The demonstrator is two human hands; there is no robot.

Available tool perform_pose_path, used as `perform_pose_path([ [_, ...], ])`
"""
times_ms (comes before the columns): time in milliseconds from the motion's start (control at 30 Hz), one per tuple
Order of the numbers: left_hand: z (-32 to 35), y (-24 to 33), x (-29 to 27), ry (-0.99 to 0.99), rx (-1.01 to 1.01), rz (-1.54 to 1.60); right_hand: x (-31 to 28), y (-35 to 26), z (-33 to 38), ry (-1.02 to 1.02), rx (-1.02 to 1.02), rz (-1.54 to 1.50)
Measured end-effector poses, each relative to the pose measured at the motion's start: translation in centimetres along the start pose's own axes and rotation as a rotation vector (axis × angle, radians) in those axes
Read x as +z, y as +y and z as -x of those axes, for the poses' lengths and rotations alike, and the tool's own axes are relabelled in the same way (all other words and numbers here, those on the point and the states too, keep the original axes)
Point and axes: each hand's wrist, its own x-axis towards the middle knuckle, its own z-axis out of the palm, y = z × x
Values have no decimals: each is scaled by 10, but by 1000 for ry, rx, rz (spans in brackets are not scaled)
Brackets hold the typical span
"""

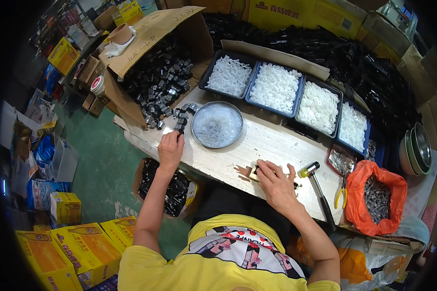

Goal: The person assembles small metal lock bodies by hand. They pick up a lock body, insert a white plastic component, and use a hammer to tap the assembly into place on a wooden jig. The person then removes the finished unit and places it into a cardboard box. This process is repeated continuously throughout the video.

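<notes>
Both hands: left (170,149) grips black part (179,129); right (276,182) apart.

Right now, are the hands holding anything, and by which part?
Left hand pinches a small black part at its lower end. Right hand presses on a small block on the table; exact grip hidden.

Left hand (170,150) reaches forward, fingers curled; right hand (275,180) rests palm-down.
</notes>
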Motion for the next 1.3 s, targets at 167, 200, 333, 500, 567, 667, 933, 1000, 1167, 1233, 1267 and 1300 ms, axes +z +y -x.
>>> perform_pose_path([
  [167, -1, 6, -18, -138, 34, 40, -10, 4, 2, -29, 8, -118],
  [200, -1, 7, -23, -147, 19, 50, -10, 5, 3, -17, 6, -146],
  [333, 3, 1, -35, -188, -4, 67, -8, 5, 19, 31, 32, 18],
  [500, -5, 38, -47, -393, -500, 688, 1, 11, 24, 65, 11, 21],
  [567, -14, 85, -49, -486, -670, 1136, -1, 13, 24, 95, -3, -23],
  [667, -12, 148, -34, -643, -531, 1272, 5, 21, 26, 275, 46, -184],
  [933, 11, 199, 21, -384, 147, 631, 6, 22, 25, 379, 67, -223],
  [1000, 7, 195, 20, -552, -151, 813, 6, 22, 25, 385, 66, -225],
  [1167, 0, 185, 16, -910, -791, 1171, 6, 21, 24, 386, 77, -241],
  [1233, 12, 180, 29, -758, -501, 1095, 4, 20, 23, 406, 84, -274],
  [1267, 6, 184, 28, -676, -348, 1054, 2, 22, 21, 424, 85, -282],
  [1300, -1, 187, 24, -703, -214, 889, 1, 26, 22, 469, 119, -272],
])
